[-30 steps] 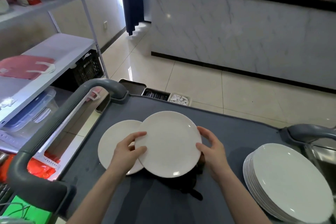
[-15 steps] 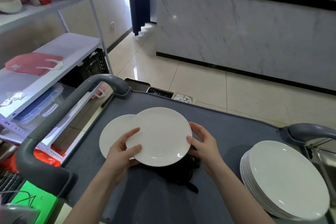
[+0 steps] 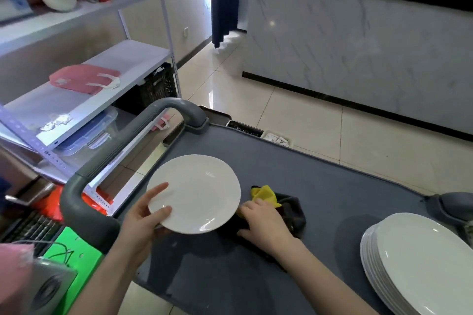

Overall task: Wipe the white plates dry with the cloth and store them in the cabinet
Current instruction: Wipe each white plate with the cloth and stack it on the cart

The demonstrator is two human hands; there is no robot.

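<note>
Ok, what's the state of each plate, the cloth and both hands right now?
Plate: held by its left rim, roughly level.
Left hand: grips the plate, thumb on top.
Right hand: on the cloth; grip unclear.
Cloth: bunched on the cart.
Plate stack: piled at the cart's right end, untouched.

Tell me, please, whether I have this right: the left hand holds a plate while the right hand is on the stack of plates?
Not quite. The head view shows the right hand on the cloth, not the stack, which sits untouched further right on the cart. The left hand does hold a plate.
</note>
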